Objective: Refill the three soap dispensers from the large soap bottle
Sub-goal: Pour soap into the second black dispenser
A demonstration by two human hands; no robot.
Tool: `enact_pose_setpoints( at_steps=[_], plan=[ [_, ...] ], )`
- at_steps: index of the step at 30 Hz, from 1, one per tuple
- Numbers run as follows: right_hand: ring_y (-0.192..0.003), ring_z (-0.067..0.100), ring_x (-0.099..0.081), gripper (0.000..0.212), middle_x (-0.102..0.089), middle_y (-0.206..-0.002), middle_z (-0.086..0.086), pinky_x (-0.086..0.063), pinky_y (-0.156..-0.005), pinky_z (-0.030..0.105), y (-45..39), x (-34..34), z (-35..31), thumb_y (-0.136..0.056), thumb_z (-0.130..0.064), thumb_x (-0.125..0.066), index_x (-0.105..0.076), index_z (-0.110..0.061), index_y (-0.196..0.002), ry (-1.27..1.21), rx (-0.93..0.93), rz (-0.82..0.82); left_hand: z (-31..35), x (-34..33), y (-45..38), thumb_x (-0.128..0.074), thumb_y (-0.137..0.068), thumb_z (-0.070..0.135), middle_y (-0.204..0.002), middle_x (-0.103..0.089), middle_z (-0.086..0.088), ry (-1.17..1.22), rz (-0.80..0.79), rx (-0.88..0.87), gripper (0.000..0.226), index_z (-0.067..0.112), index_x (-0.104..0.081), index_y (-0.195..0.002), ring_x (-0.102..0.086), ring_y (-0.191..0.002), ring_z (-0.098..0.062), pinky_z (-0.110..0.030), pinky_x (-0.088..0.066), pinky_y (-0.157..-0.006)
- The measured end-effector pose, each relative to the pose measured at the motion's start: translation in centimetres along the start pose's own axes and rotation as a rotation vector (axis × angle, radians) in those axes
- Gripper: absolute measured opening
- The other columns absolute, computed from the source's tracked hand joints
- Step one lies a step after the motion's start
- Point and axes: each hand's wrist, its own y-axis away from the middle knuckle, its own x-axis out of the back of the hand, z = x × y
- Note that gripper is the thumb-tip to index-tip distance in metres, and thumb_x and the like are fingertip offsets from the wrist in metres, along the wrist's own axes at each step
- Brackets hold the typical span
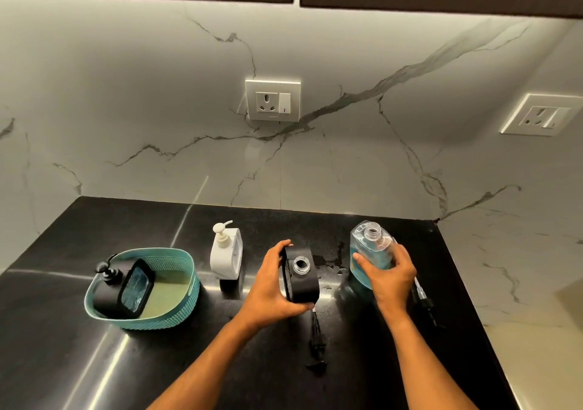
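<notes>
My left grip (274,286) is curled round the black rectangular soap dispenser (299,275), thumb on its near end and fingers on its far end; it stands on the black polished stone bench (362,362) near the middle, its round neck uncapped. My right grip (389,272) wraps the large clear soap bottle of blue liquid (367,248), fingers across its front; the bottle stands toward the bench's right edge with its threaded mouth uncapped. A black pump head with its tube (315,343) lies on the bench just nearer me than the black dispenser. Another black pump with a clear tube (424,302) lies behind my right wrist. Left of the black dispenser a white pump dispenser (225,256) stands upright. Toward the left edge a teal woven plastic basket (176,315) holds a second black pump dispenser (123,286), tilted.
</notes>
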Motion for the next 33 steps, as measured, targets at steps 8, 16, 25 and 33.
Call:
enact_pose_setpoints(
  at_steps=[8,16,25,33],
  plan=[
    [-0.105,0.008,-0.07,0.058,-0.072,-0.112,-0.01,-0.06,-0.078,0.02,1.9,-0.1,-4.6,-0.067,-0.015,-0.096,-0.072,-0.013,-0.12,0.0,0.187,-0.029,1.0,0.2,0.6,-0.1,-0.058,0.035,-0.147,-0.044,0.013,-0.009,0.03,-0.03,0.124,0.025,-0.027,-0.158,-0.046,-0.136,0.003,-0.007,-0.035,-0.107],
    [-0.117,0.011,-0.065,0.063,-0.069,-0.125,0.003,-0.062,-0.088,0.035,2.7,0.1,-6.3,-0.074,-0.006,-0.091,-0.066,-0.008,-0.131,0.172,0.383,-0.083,1.4,0.8,1.0,-0.1,-0.058,0.038,-0.149,-0.044,0.012,-0.016,0.021,-0.055,0.125,0.026,-0.027,-0.159,-0.045,-0.138,0.0,-0.008,-0.034,-0.109],
    [-0.12,0.024,-0.066,0.065,-0.07,-0.128,0.011,-0.058,-0.098,0.047,3.1,0.4,-6.8,-0.073,-0.008,-0.092,-0.065,-0.003,-0.132,0.361,0.58,-0.129,1.7,1.1,0.9,-0.098,-0.059,0.043,-0.148,-0.045,0.011,-0.029,0.012,-0.077,0.123,0.025,-0.028,-0.158,-0.046,-0.138,-0.005,-0.013,-0.037,-0.112],
    [-0.125,0.025,-0.063,0.069,-0.069,-0.131,0.009,-0.054,-0.103,0.048,2.9,0.9,-7.2,-0.07,-0.008,-0.093,-0.065,-0.005,-0.133,0.448,0.638,-0.146,1.8,1.7,0.5,-0.098,-0.059,0.042,-0.148,-0.047,0.011,-0.043,0.0,-0.086,0.123,0.025,-0.029,-0.159,-0.048,-0.139,-0.008,-0.026,-0.042,-0.116]
  ],
)
